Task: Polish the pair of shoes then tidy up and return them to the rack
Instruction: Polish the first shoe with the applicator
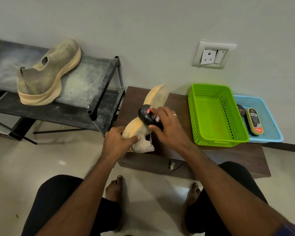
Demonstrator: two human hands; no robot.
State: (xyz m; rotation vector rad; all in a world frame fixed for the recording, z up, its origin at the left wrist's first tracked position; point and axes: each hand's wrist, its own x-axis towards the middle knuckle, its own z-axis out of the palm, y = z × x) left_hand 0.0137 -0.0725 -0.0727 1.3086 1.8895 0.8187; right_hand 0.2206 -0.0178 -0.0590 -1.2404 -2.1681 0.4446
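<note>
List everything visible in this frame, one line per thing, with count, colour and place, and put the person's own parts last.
shoe on rack: 1, tan with cream sole, lying on the rack's top shelf
held shoe: 1, tan with cream sole, on its side over the cabinet's left end
polish bottle: 1, black with red label, against the held shoe's sole
rack: 1, dark grey, left by the wall
cabinet: 1, dark brown, low, right of the rack
green basket: 1, on the cabinet
blue tray: 1, right of the green basket
brush: 1, tan, in the blue tray
tin: 1, dark, in the blue tray, partly hidden
wall socket: 1, white, above the cabinet
left hand: grip on the held shoe
right hand: grip on the polish bottle
feet: 2, bare, on the floor
</note>
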